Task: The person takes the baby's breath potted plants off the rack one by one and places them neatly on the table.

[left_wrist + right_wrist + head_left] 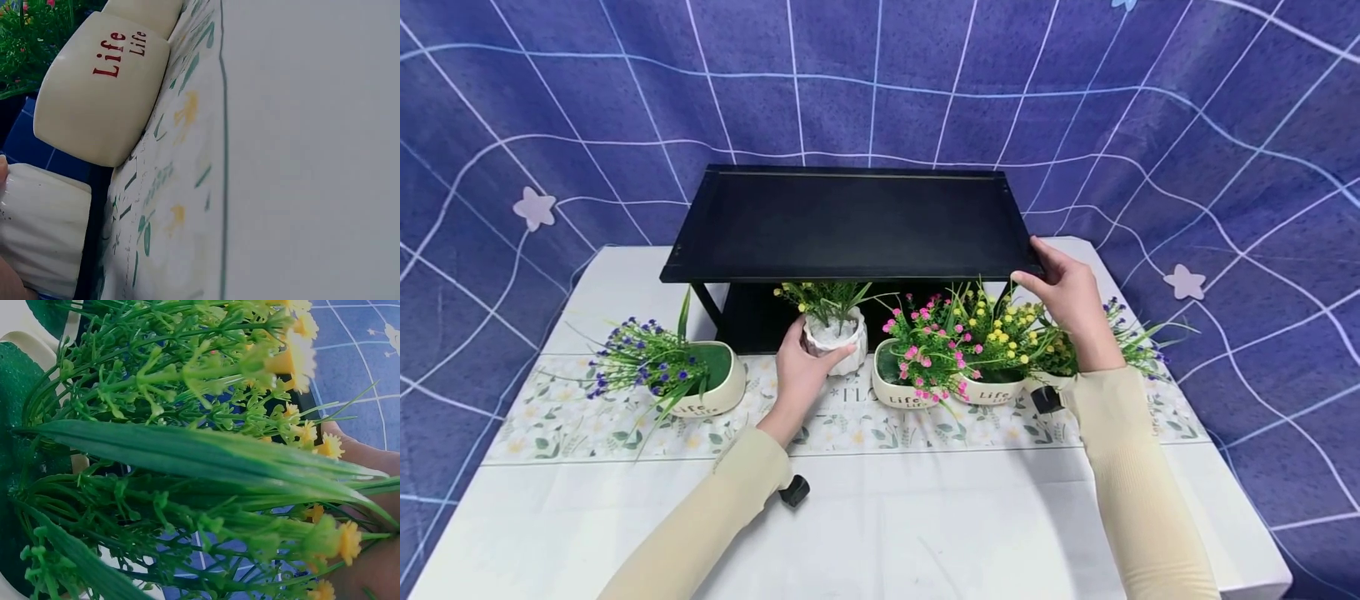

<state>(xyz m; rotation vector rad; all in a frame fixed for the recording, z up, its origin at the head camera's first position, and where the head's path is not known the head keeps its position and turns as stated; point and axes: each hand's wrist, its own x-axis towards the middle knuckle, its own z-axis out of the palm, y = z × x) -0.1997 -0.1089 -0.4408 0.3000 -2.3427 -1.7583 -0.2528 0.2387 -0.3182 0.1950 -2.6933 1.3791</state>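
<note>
My left hand (801, 375) holds a small white ribbed flowerpot (844, 354) with a yellow-flowered artificial plant, thumb across its front. The pot is at the front of the black two-tier shelf (857, 225), its plant partly under the top board. In the left wrist view, the ribbed pot (47, 231) shows beside a cream "Life" planter (100, 94). My right hand (1070, 292) grips the top board's front right corner, thumb at the front edge. Yellow flowers (300, 359) and leaves fill the right wrist view and partly hide that hand.
Right of the ribbed pot stand cream planters with pink flowers (925, 346) and yellow flowers (1000, 329). Further right, my right forearm partly hides more plants. A purple-flowered planter (726, 387) stands at left. A floral runner (857, 437) crosses the white table (895, 517).
</note>
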